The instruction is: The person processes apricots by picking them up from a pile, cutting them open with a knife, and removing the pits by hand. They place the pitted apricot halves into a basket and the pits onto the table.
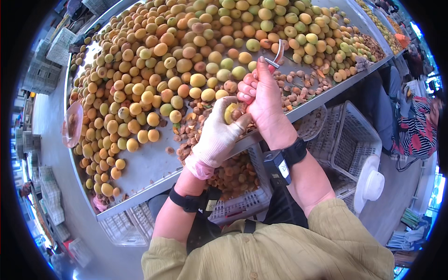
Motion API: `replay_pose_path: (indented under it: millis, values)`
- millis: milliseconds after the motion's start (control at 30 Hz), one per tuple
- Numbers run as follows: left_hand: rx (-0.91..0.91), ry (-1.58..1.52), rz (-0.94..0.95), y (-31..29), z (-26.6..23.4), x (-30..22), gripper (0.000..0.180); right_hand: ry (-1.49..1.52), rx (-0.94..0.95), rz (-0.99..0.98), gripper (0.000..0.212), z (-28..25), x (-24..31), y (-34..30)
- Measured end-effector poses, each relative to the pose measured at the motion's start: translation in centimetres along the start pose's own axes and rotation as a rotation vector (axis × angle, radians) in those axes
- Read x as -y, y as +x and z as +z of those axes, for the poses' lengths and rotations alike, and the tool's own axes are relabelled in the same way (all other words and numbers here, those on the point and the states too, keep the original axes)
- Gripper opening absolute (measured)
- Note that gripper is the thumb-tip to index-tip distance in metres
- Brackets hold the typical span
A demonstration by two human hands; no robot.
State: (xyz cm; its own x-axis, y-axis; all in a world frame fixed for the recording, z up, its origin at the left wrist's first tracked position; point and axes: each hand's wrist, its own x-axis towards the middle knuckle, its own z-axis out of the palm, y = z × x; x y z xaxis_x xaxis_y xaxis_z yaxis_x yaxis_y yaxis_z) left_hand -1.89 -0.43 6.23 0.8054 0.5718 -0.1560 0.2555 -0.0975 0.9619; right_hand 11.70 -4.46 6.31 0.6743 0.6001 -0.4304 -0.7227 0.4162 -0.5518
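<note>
My left hand (217, 133), in a pale knit glove over a pink one, is closed around a cut apricot (228, 113), and a brown pit shows beside its yellow flesh. Against that fruit sits my bare right hand (266, 100), fingers curled and thumb pointing up. It grips a small curved metal cutting tool (280, 53) with a reddish part; most of its handle is hidden in my fist. Both hands are over the near edge of a metal table (135, 163). Heaped beyond them are many yellow, orange and green apricots (154, 60).
Loose pits (298, 88) and fruit scraps (186, 130) lie around my hands. Beneath the edge stands a crate (242, 200) of apricot pieces. Right of it are another plastic crate (350, 135) and a white hat (371, 184). A person in patterned clothing (420, 126) is at far right.
</note>
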Motion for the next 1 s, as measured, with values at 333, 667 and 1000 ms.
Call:
replay_pose_path:
  millis: [333, 667, 1000]
  values:
    - [0.084, 0.232, 0.176, -0.5, -0.3, -0.4, 0.046, -0.074, 0.037, 0.234, 0.045, -1.0, 0.3, 0.1]
    - [0.043, -0.3, -0.117, -0.3, 0.4, 0.3, 0.043, -0.003, -0.002, 0.049, 0.045, -0.3, -0.1, -0.7]
    - [0.17, -0.992, -0.322, -0.4, -1.0, -0.1, 0.083, -0.478, 0.272, -0.054, 0.024, 0.3, 2.5, -1.6]
